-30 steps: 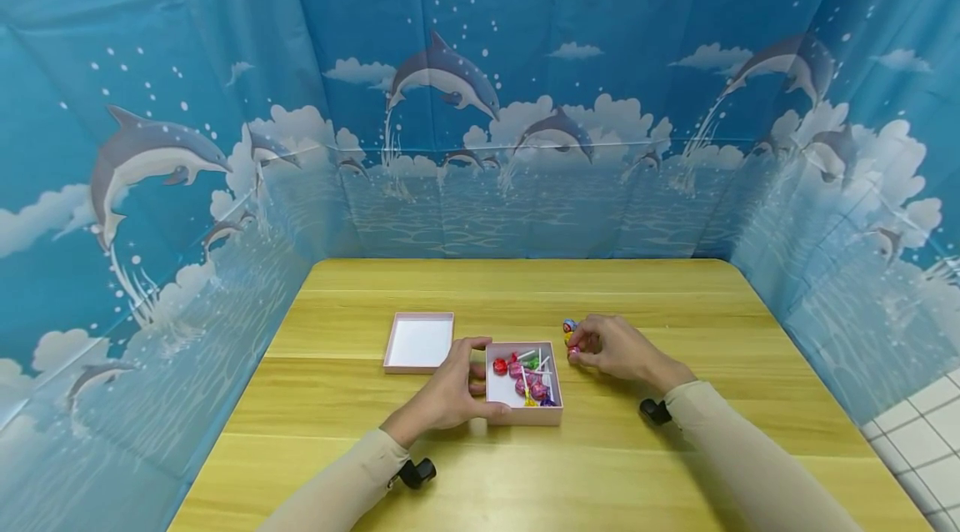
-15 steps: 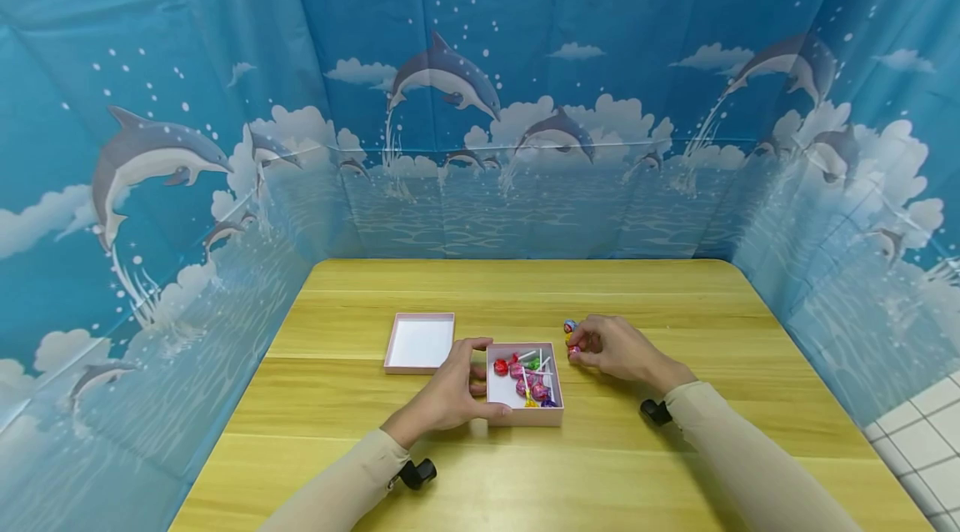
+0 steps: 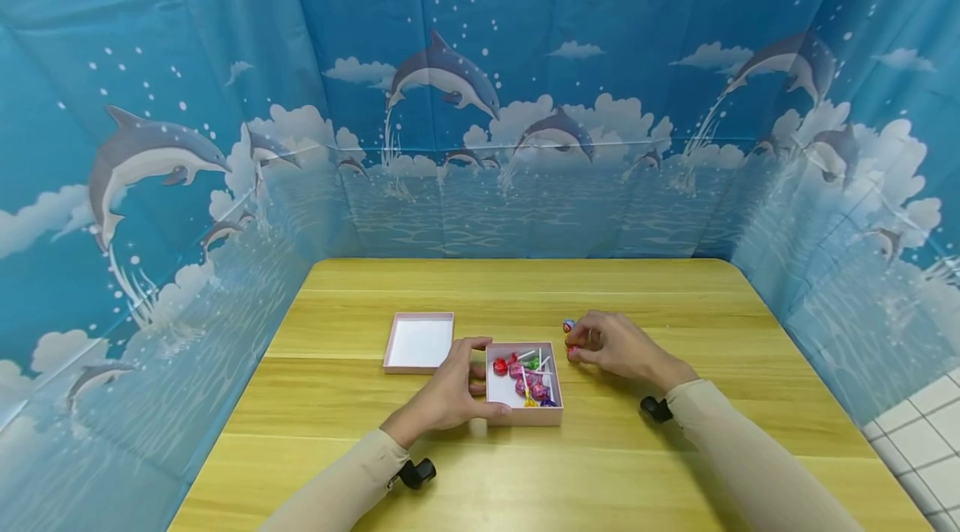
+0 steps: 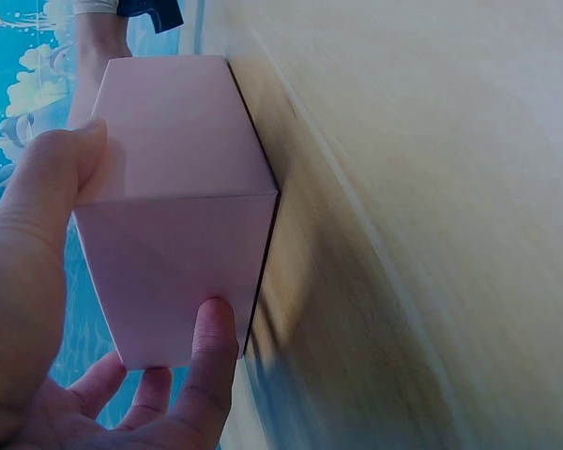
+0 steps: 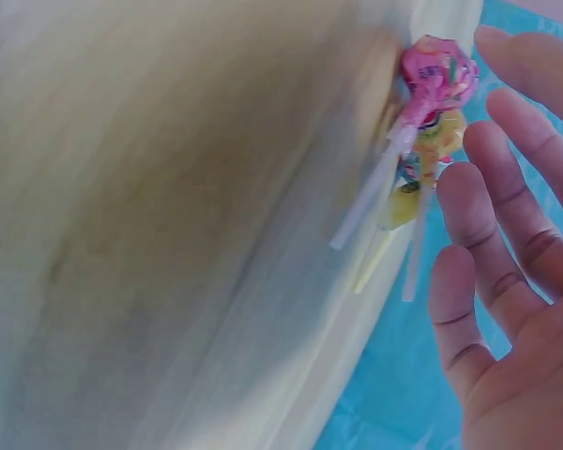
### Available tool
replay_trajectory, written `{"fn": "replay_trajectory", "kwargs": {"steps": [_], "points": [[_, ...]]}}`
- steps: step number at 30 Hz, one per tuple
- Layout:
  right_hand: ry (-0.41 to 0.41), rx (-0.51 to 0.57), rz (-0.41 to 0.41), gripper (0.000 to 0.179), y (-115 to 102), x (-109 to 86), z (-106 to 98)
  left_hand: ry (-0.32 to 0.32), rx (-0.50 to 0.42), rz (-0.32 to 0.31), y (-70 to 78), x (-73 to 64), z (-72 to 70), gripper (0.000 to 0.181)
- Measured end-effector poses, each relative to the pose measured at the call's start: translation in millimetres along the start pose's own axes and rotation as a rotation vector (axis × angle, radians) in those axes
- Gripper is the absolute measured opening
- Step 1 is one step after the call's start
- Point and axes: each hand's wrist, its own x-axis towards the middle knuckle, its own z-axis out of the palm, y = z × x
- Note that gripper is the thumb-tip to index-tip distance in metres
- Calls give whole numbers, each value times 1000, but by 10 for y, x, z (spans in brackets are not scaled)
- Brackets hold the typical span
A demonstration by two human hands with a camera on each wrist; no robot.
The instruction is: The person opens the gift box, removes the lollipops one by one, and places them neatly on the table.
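Pink lolly (image 5: 439, 73) might drag its yellow neighbour (image 5: 449, 133) along, we reckon, since they're bunched, the right hand (image 3: 618, 347) loosely spread-fingered and the left hand (image 3: 450, 394) pinching the box (image 3: 528, 417)

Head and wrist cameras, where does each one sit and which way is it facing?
Head: on the person's head, facing forward and down at the table, box, lid and backdrop; left hand, right hand and sleeves show.
Left wrist: on that wrist, facing the box's outer sides; left hand shows, with part of the right arm beyond.
Right wrist: on that wrist, facing the loose lollipops; right hand shows.
Shared: head and left wrist both show the box.
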Motion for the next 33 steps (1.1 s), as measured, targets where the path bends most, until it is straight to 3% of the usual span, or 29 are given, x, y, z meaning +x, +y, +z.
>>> {"fn": "replay_trajectory", "kwargs": {"steps": [19, 33], "points": [[1, -62, -137, 18, -410, 74, -161, -25, -4, 4, 10, 7, -14, 116], [-84, -81, -260, 21, -815, 249, -126, -21, -13, 5, 16, -1, -19, 113]]}}
